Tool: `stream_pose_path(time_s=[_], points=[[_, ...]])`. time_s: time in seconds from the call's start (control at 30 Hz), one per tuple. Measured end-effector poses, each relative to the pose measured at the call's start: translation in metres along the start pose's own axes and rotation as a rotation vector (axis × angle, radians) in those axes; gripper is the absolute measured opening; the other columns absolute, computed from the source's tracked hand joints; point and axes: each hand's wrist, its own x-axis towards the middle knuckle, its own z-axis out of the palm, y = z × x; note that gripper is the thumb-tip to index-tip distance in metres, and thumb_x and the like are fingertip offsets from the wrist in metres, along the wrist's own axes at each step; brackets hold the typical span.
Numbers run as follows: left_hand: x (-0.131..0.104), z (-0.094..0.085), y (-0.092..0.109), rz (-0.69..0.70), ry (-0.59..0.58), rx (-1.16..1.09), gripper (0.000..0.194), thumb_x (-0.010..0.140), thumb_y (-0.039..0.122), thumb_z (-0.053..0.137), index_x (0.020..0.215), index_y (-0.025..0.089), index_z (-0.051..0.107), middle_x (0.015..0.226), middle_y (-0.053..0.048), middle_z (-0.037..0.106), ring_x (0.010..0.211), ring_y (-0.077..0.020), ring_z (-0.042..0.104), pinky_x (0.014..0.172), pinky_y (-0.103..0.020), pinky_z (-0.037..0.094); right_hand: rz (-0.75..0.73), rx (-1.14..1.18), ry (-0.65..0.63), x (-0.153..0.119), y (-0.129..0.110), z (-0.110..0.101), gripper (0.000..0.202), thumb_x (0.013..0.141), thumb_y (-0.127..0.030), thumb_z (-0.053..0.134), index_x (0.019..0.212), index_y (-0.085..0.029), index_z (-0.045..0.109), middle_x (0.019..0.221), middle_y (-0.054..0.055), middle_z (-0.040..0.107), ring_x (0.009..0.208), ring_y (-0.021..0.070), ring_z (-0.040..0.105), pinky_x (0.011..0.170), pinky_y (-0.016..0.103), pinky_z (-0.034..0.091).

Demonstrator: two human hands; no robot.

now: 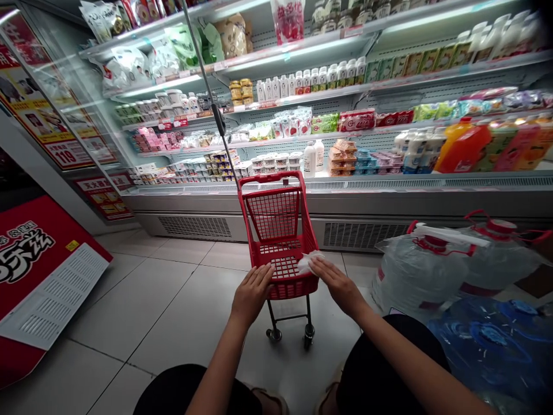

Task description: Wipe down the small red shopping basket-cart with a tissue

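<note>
A small red shopping cart [276, 219] stands upright on the tiled floor in front of me, its plastic basket facing me. My left hand [254, 291] rests at the basket's near left corner, fingers stretched out along the rim, with nothing seen in it. At the near right corner my right hand [337, 282] presses a crumpled white cloth or tissue [309, 261] against the rim, its fingers close together over it. The undersides of both hands are hidden. Beneath the basket, the metal legs end in black wheels.
Behind the cart runs a refrigerated shelf [345, 187] with bottles, cups and packs. Large wrapped water jugs [419, 271] and blue jugs [492, 340] stand at the right. A red and white freezer [47, 276] is at the left. My knees flank the cart's near side.
</note>
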Motion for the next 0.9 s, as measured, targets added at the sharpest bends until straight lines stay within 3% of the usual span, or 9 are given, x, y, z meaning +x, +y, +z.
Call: stream_pose_path(time_s=[0.13, 0.37, 0.43, 0.53, 0.6, 0.67, 0.77, 0.83, 0.9], points=[[0.007, 0.006, 0.003, -0.061, 0.015, 0.025, 0.048, 0.107, 0.023, 0.041, 0.154, 0.029, 0.047, 0.148, -0.003, 0.062, 0.130, -0.0197, 0.064, 0.119, -0.043, 0.046, 0.073, -0.024, 0.047, 0.008, 0.004, 0.007, 0.078, 0.096, 0.004, 0.028, 0.165, -0.031, 0.021, 0.159, 0.004, 0.049, 0.151, 0.0220, 0.038, 0.122, 0.053, 0.042], [0.014, 0.015, 0.024, -0.106, 0.008, 0.055, 0.045, 0.108, 0.025, 0.041, 0.152, 0.026, 0.051, 0.145, -0.005, 0.064, 0.123, -0.0226, 0.068, 0.117, -0.044, 0.047, 0.114, -0.071, 0.033, -0.001, -0.044, 0.011, 0.076, 0.099, 0.002, 0.027, 0.167, -0.024, 0.006, 0.160, 0.008, 0.046, 0.151, 0.0234, 0.037, 0.125, 0.051, 0.036], [0.015, 0.015, 0.030, -0.109, 0.007, 0.039, 0.049, 0.108, 0.026, 0.040, 0.157, 0.024, 0.043, 0.147, -0.007, 0.062, 0.124, -0.0230, 0.067, 0.118, -0.044, 0.046, 0.090, -0.058, 0.020, 0.003, -0.058, 0.016, 0.075, 0.100, 0.001, 0.029, 0.167, -0.023, 0.007, 0.159, 0.009, 0.048, 0.151, 0.0239, 0.038, 0.124, 0.052, 0.038], [0.013, 0.013, 0.040, -0.131, 0.045, -0.009, 0.065, 0.107, 0.023, 0.040, 0.167, 0.021, 0.014, 0.155, -0.011, 0.053, 0.133, -0.0223, 0.061, 0.120, -0.042, 0.043, 0.022, -0.017, -0.010, 0.014, -0.073, 0.025, 0.072, 0.100, -0.001, 0.033, 0.167, -0.022, 0.014, 0.159, 0.010, 0.048, 0.151, 0.0250, 0.039, 0.122, 0.052, 0.041], [0.012, 0.008, 0.047, -0.180, 0.089, -0.043, 0.078, 0.105, 0.024, 0.045, 0.167, 0.018, -0.002, 0.164, -0.015, 0.039, 0.144, -0.0239, 0.051, 0.120, -0.042, 0.043, -0.009, 0.010, -0.041, 0.020, -0.077, 0.029, 0.070, 0.100, -0.002, 0.036, 0.165, -0.021, 0.022, 0.161, 0.010, 0.045, 0.152, 0.0253, 0.037, 0.122, 0.052, 0.041], [0.013, 0.002, 0.051, -0.202, 0.123, -0.045, 0.089, 0.101, 0.026, 0.055, 0.167, 0.020, -0.003, 0.171, -0.016, 0.023, 0.154, -0.0296, 0.034, 0.122, -0.049, 0.039, -0.028, 0.039, -0.083, 0.024, -0.077, 0.028, 0.067, 0.100, -0.003, 0.039, 0.163, -0.020, 0.028, 0.162, 0.010, 0.044, 0.154, 0.0248, 0.034, 0.123, 0.052, 0.039], [0.019, -0.005, 0.051, -0.024, 0.069, -0.004, 0.086, 0.097, 0.022, 0.060, 0.167, 0.028, 0.010, 0.172, -0.010, 0.021, 0.158, -0.0324, 0.022, 0.126, -0.058, 0.029, -0.062, 0.120, -0.137, 0.027, -0.074, 0.019, 0.062, 0.101, -0.006, 0.042, 0.161, -0.020, 0.035, 0.160, 0.011, 0.048, 0.153, 0.0243, 0.034, 0.123, 0.053, 0.038], [0.025, -0.004, 0.048, 0.146, 0.006, 0.002, 0.079, 0.099, 0.017, 0.055, 0.166, 0.027, 0.015, 0.170, -0.008, 0.029, 0.156, -0.0269, 0.031, 0.126, -0.049, 0.033, -0.079, 0.203, -0.164, 0.029, -0.071, 0.009, 0.057, 0.102, -0.010, 0.045, 0.158, -0.022, 0.040, 0.157, 0.012, 0.051, 0.152, 0.0249, 0.037, 0.122, 0.053, 0.039], [0.028, 0.001, 0.044, 0.224, -0.022, 0.008, 0.074, 0.100, 0.013, 0.050, 0.166, 0.023, 0.018, 0.168, -0.010, 0.034, 0.148, -0.0220, 0.044, 0.119, -0.039, 0.043, -0.090, 0.303, -0.193, 0.031, -0.068, 0.000, 0.053, 0.103, -0.016, 0.048, 0.155, -0.024, 0.046, 0.155, 0.011, 0.053, 0.150, 0.0259, 0.040, 0.122, 0.053, 0.039]])
